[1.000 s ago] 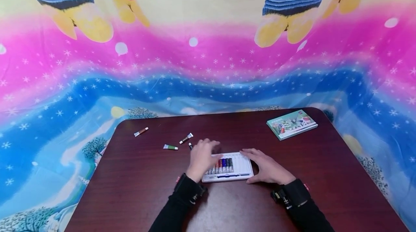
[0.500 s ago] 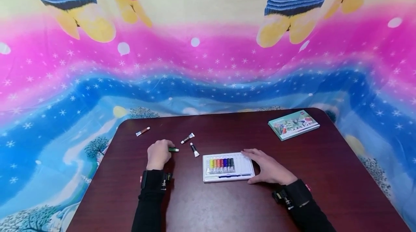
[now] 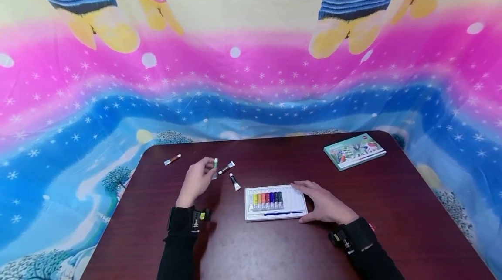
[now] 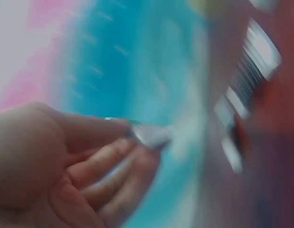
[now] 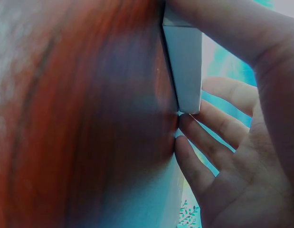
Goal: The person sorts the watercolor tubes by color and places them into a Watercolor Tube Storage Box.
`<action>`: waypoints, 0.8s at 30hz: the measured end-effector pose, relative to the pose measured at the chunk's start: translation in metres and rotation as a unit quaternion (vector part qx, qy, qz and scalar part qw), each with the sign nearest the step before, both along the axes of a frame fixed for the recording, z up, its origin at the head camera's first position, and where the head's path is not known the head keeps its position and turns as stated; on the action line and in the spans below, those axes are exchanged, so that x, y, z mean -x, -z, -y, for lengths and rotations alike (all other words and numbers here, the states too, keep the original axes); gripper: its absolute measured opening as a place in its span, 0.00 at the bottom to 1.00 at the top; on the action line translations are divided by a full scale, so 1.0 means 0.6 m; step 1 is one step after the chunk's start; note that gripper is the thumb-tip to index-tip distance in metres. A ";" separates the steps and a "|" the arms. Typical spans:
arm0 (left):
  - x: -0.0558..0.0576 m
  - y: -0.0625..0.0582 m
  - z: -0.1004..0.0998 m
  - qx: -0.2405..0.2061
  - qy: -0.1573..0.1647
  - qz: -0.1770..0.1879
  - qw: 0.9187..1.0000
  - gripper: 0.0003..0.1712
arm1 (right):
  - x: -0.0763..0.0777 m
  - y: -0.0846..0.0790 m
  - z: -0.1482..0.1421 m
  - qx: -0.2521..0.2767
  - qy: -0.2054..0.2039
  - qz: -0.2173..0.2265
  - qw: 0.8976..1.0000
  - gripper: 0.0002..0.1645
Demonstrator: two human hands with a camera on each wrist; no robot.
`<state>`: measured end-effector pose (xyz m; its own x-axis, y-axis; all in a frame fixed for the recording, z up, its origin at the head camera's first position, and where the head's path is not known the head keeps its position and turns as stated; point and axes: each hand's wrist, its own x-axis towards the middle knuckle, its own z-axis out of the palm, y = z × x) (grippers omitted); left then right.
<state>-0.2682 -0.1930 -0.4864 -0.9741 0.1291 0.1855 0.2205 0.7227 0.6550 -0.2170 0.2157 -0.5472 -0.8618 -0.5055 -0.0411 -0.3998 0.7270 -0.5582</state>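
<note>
My left hand [image 3: 195, 182] pinches a small green paint tube [image 3: 215, 163] between thumb and fingers, lifted and upright with its white cap on top. In the blurred left wrist view the silvery end of the paint tube [image 4: 151, 136] sticks out past the fingertips. At the centre lies a white plastic paint tray [image 3: 294, 200] with a row of coloured tubes in its left part and a blue-handled brush [image 3: 283, 213] along the front. My right hand [image 3: 327, 205] holds the tray's right end, thumb at the near corner and fingers along the far edge.
Two dark-labelled tubes, one farther back [image 3: 226, 168] and one nearer the tray [image 3: 234, 182], lie right of my left hand. A brown tube [image 3: 172, 159] is at the far left. The printed green box [image 3: 354, 152] lies at the back right of the dark table [image 3: 129, 227].
My left hand has left the tray's left side, moved left to the green tube and lifted it, turning it upright. My right hand stays at the tray's right end.
</note>
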 end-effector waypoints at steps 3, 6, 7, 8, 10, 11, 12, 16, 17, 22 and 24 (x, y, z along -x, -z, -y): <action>-0.011 -0.039 -0.019 -0.129 0.059 -0.001 0.990 0.24 | 0.000 -0.002 0.000 0.000 0.000 -0.003 1.000 0.64; -0.034 -0.076 -0.041 -0.191 0.103 -0.017 0.976 0.29 | -0.001 -0.004 0.001 -0.002 -0.002 -0.004 1.000 0.64; -0.044 -0.087 -0.047 -0.206 0.116 -0.019 0.971 0.30 | -0.001 -0.004 0.001 -0.002 -0.003 -0.004 1.000 0.64; -0.054 -0.097 -0.053 -0.220 0.125 -0.017 0.967 0.31 | -0.001 -0.004 0.001 -0.002 -0.003 -0.003 1.000 0.64; -0.071 -0.113 -0.062 -0.240 0.143 -0.013 0.960 0.34 | -0.001 -0.004 0.002 -0.001 -0.001 -0.001 1.000 0.64; -0.078 -0.119 -0.066 -0.248 0.150 -0.010 0.957 0.35 | -0.001 -0.004 0.001 0.000 0.000 0.000 1.000 0.64; -0.084 -0.123 -0.069 -0.253 0.155 -0.007 0.955 0.36 | -0.001 -0.004 0.001 0.001 0.002 0.001 1.000 0.64; -0.098 -0.133 -0.078 -0.251 0.156 0.002 0.955 0.38 | -0.001 -0.004 0.001 0.001 0.004 0.003 1.000 0.64; -0.100 -0.135 -0.079 -0.250 0.154 0.004 0.956 0.38 | -0.001 -0.004 0.001 0.002 0.003 0.003 1.000 0.64; -0.104 -0.139 -0.084 -0.247 0.147 0.002 0.958 0.38 | -0.002 -0.005 0.002 0.003 0.001 0.002 1.000 0.64; -0.104 -0.139 -0.086 -0.244 0.147 -0.005 0.958 0.38 | -0.003 -0.006 0.003 0.005 0.001 0.003 1.000 0.64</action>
<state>-0.2055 -0.1414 -0.4028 -0.9068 0.2939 0.3023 0.3752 0.2355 0.8965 -0.2155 0.2140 -0.5439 -0.8626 -0.5042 -0.0407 -0.3954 0.7222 -0.5675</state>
